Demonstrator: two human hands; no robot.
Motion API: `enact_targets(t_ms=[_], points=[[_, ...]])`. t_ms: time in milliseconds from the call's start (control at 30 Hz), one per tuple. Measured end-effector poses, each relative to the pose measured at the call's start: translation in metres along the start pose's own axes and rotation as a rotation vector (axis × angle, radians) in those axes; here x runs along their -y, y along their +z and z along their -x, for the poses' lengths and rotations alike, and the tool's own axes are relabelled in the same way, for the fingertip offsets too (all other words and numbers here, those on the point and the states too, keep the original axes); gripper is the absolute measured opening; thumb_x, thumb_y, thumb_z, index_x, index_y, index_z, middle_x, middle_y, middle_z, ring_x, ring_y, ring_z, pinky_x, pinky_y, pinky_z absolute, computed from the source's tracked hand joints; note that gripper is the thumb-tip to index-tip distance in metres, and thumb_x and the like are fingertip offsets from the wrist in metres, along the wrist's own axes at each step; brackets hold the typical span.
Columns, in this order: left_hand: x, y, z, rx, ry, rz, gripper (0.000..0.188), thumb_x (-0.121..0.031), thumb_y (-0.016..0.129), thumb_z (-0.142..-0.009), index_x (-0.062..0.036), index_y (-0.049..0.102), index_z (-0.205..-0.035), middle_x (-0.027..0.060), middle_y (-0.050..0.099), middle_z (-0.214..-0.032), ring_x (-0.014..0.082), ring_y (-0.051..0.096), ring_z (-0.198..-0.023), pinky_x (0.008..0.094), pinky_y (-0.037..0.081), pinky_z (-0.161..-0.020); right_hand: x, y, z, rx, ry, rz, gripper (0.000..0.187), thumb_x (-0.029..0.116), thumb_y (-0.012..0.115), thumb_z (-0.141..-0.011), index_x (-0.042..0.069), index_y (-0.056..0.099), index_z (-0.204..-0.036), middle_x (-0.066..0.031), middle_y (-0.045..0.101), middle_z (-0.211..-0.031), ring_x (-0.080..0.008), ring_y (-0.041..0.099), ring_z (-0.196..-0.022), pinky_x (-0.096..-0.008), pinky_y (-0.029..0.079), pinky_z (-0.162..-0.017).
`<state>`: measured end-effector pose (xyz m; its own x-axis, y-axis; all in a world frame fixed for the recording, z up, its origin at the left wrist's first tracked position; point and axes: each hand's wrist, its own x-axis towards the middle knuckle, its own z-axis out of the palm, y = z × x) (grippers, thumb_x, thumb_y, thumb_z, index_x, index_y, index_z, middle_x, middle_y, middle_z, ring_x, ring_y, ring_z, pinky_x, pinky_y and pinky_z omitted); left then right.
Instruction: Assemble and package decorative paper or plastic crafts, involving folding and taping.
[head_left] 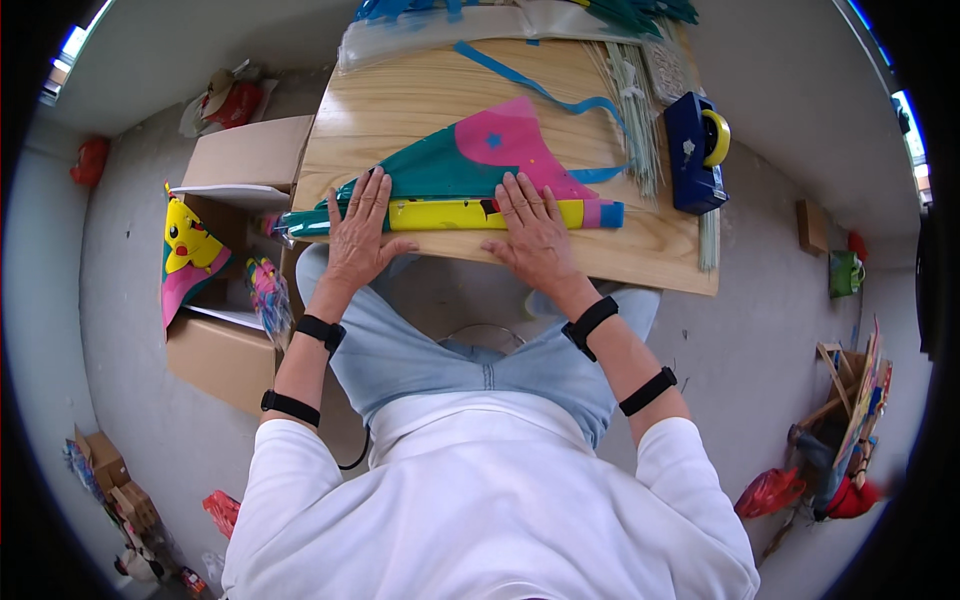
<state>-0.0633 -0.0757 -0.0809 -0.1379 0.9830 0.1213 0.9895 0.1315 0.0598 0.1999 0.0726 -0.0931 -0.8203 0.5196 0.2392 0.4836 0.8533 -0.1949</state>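
Observation:
A thin sheet kite (435, 165), green and pink with a blue star, lies on the wooden table (370, 110). Its near edge is folded or rolled into a long yellow band (440, 215) with a blue and pink right end. My left hand (355, 235) presses on the left part of this band, fingers stretched out, thumb toward the middle. Farther right, my right hand (535, 238) rests flat across the band with fingers extended. Shiny green material (305, 224) sticks out past my left hand over the table's left edge. A blue ribbon (540, 90) curves from the far side round to the kite's right corner.
A blue tape dispenser (690, 150) with yellow tape stands at the right edge beside thin pale rods (632, 110). Clear plastic sleeves (440, 38) lie at the back. An open cardboard box (220, 350) with colourful kites stands left. Another person (845, 490) is at far right.

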Motion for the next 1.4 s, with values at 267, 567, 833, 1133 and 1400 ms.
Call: enact_targets(t_ms=[267,567,833,1133,1400], points=[[-0.062,-0.002,-0.005,-0.070,0.132,0.140,0.108,-0.074,0.059,-0.078,-0.0036,0.033,-0.155,0.0111,0.029,-0.163,0.0263,0.023,-0.153,0.0551,0.009,-0.124,0.001,0.001,0.000,-0.016,-0.006,-0.007,0.081,0.058,0.051,-0.095,0.001,0.041,-0.150,-0.0141,0.034,-0.161,-0.0294,0.026,-0.152,-0.0500,0.018,-0.123],[-0.068,0.018,-0.013,-0.045,0.050,0.109,0.112,-0.076,0.059,-0.076,-0.0051,0.029,-0.157,0.0094,0.026,-0.165,0.0254,0.020,-0.154,0.0562,0.008,-0.124,-0.002,0.002,0.001,-0.019,-0.003,-0.021,0.080,0.057,0.053,-0.094,0.001,0.042,-0.150,-0.0130,0.033,-0.161,-0.0291,0.026,-0.151,-0.0508,0.019,-0.123],[-0.067,0.013,-0.015,-0.027,0.048,0.105,0.113,-0.078,0.060,-0.074,-0.0066,0.031,-0.157,0.0090,0.027,-0.164,0.0268,0.023,-0.153,0.0619,0.005,-0.122,-0.002,0.004,0.002,-0.038,0.003,-0.023,0.078,0.056,0.053,-0.095,0.000,0.044,-0.148,-0.0134,0.035,-0.160,-0.0292,0.027,-0.151,-0.0512,0.019,-0.123],[-0.072,0.014,-0.019,-0.010,0.040,0.040,0.116,-0.083,0.055,-0.072,-0.0106,0.028,-0.159,0.0101,0.025,-0.164,0.0292,0.017,-0.154,0.0622,0.003,-0.122,-0.002,0.005,0.000,-0.036,-0.006,0.008,0.079,0.057,0.053,-0.094,0.000,0.043,-0.148,-0.0142,0.036,-0.160,-0.0299,0.028,-0.150,-0.0519,0.019,-0.123],[-0.074,0.013,-0.018,-0.005,0.043,0.112,0.115,-0.076,0.064,-0.071,-0.0072,0.032,-0.156,0.0089,0.022,-0.165,0.0295,0.016,-0.154,0.0654,0.003,-0.120,0.000,0.003,-0.002,-0.039,0.017,-0.026,0.077,0.056,0.055,-0.094,-0.001,0.047,-0.145,-0.0164,0.039,-0.156,-0.0315,0.032,-0.148,-0.0546,0.023,-0.120]])
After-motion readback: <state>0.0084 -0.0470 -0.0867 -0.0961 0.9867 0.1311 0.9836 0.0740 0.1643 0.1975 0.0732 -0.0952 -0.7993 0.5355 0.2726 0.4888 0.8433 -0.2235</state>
